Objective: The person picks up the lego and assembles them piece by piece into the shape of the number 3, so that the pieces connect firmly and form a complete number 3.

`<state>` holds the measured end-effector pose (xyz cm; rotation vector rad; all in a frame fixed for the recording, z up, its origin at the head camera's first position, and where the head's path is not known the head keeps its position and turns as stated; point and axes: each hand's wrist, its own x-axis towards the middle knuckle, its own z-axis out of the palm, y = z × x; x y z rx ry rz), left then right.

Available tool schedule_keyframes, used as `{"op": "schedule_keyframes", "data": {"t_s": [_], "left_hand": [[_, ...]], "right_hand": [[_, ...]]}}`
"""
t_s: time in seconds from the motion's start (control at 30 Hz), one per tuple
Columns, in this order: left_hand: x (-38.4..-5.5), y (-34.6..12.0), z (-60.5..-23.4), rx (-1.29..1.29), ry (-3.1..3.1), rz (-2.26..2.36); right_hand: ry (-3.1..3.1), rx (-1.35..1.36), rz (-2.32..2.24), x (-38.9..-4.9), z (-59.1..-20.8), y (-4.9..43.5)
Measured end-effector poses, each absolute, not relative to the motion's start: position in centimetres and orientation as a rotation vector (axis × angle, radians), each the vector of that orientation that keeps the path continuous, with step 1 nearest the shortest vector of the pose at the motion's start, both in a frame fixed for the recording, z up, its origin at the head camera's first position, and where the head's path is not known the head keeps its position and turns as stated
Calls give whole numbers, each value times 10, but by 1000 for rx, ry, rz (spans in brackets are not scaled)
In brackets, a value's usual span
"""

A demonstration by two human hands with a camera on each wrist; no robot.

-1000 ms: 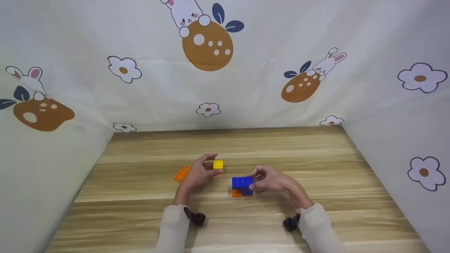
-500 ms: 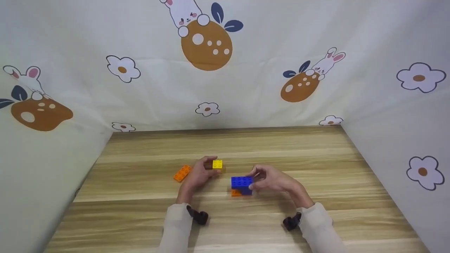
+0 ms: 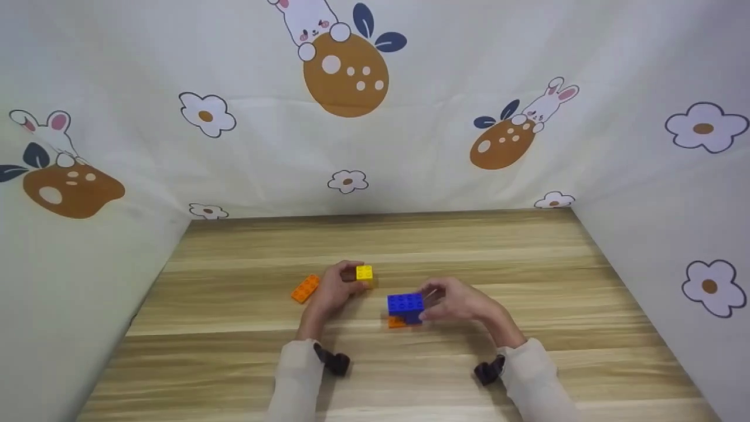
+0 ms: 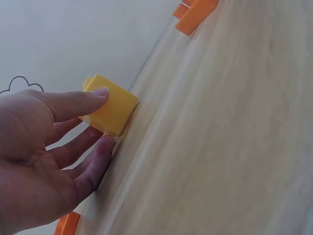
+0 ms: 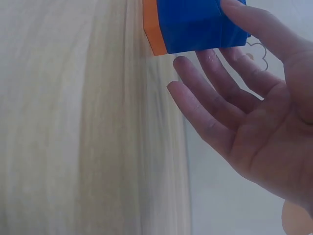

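Near the middle of the table, my left hand (image 3: 335,288) pinches a small yellow toy brick (image 3: 364,273) with studs on top. The left wrist view has the thumb on one face of that yellow brick (image 4: 117,110) and the fingers on the far side, close over the wood. To its right stands a stack of blue toy bricks (image 3: 405,301) on an orange toy brick (image 3: 396,322). My right hand (image 3: 462,302) holds the stack at its right side. In the right wrist view the thumb presses the blue part (image 5: 193,27), with fingertips behind and lower fingers spread loosely.
A second orange brick (image 3: 305,289) lies flat on the wooden table (image 3: 375,375), just left of my left hand. Behind the table and along both sides hangs a pale curtain (image 3: 422,146) printed with rabbits and flowers. Black wrist cameras sit at both cuffs.
My left fingers have drawn in closer on the yellow brick. My right thumb sits slightly lower on the blue stack. The bricks stay in nearly the same places.
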<state>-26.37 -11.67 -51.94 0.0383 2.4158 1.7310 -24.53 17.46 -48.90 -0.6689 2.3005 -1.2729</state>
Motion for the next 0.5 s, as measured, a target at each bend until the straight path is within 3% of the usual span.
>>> {"op": "schedule_keyframes", "data": {"t_s": [0.5], "left_hand": [[-257, -104, -487, 50, 2371, 1798]], "right_hand": [[2307, -582, -1333, -244, -490, 170]]}}
